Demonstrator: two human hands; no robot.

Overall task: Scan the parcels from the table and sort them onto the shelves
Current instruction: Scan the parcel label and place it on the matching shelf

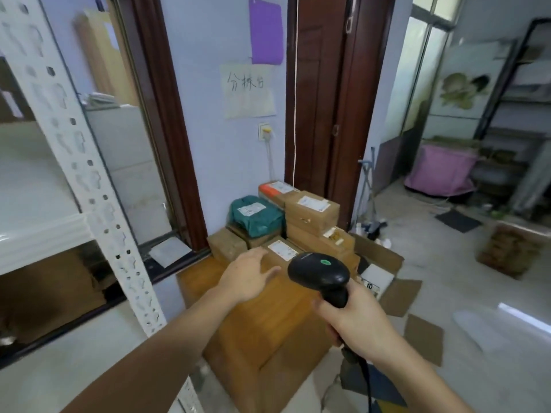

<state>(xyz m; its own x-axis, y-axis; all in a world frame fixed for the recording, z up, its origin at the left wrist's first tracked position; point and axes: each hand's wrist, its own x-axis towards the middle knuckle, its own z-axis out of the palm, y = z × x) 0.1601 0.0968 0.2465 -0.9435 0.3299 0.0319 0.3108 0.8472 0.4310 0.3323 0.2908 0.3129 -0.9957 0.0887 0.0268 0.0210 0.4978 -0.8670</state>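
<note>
The right hand (pixel 354 317) grips the handle of a black barcode scanner (pixel 320 274), fingers curled round it; the scanner's head, marked by a green dot, points toward the parcels, and its cable hangs down below the wrist. The left hand (pixel 249 275) reaches forward with fingers extended and loosely spread, palm down, over the near edge of a brown cardboard parcel (pixel 280 253) bearing a white label; whether it touches the parcel cannot be told, and it holds nothing. This parcel lies at the front of a pile on a wooden table (pixel 262 329). Behind it stand a green wrapped parcel (pixel 256 217) and stacked brown boxes (pixel 313 216). A white perforated shelf upright (pixel 98 204) stands at the left. An opened carton (pixel 384 272) sits on the floor just beside the table.
</note>
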